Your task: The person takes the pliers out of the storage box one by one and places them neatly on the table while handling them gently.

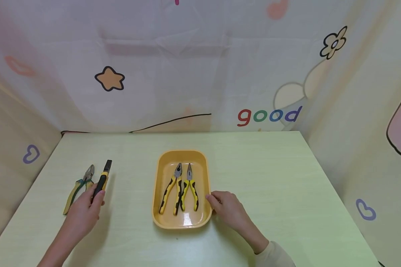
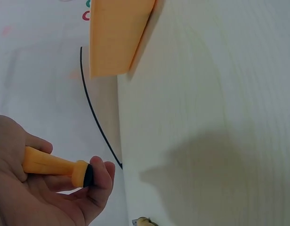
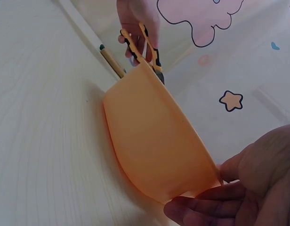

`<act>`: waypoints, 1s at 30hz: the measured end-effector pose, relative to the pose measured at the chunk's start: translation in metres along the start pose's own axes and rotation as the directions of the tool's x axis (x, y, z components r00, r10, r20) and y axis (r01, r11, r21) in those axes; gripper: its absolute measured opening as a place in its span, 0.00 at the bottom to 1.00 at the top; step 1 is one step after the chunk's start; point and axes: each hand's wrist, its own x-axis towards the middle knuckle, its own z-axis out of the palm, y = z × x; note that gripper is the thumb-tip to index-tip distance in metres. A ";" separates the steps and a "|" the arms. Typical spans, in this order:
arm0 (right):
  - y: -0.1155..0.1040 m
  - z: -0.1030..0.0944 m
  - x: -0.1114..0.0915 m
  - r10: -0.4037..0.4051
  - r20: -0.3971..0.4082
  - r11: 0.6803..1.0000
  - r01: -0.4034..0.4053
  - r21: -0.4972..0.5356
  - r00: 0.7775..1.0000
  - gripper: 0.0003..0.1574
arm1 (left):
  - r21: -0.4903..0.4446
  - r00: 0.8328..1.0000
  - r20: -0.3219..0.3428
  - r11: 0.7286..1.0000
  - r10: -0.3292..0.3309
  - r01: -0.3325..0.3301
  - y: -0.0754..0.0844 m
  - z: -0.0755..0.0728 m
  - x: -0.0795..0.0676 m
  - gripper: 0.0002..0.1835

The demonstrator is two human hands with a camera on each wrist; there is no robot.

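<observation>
My left hand grips pliers with yellow and black handles, their dark head pointing away from me. In the left wrist view one yellow handle shows between the fingers. Beneath and beside that hand, pliers with green and yellow handles lie on the table. My right hand pinches the right side of a yellow tray, thumb at the rim and fingers under it. Inside the tray lie combination pliers and needle-nose pliers, side by side, heads away from me.
A pale wood-patterned table carries everything. Printed curtain cloth hangs along its far edge and both sides. The tray stands near the middle, with the left hand's tools to its left.
</observation>
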 end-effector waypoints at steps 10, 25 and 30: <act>-0.001 0.000 0.000 0.002 0.005 1.000 -0.002 -0.007 1.000 0.18 | 0.097 0.999 -0.033 0.995 0.007 -0.003 -0.009 0.007 0.009 0.25; 0.002 0.000 0.000 0.018 0.011 1.000 -0.018 0.011 1.000 0.18 | 0.108 0.999 0.009 0.994 -0.035 0.034 -0.014 0.008 0.021 0.24; 0.001 0.001 0.000 0.020 0.012 1.000 -0.021 0.014 1.000 0.17 | 0.108 0.999 0.024 0.994 -0.035 0.032 -0.014 0.008 0.025 0.25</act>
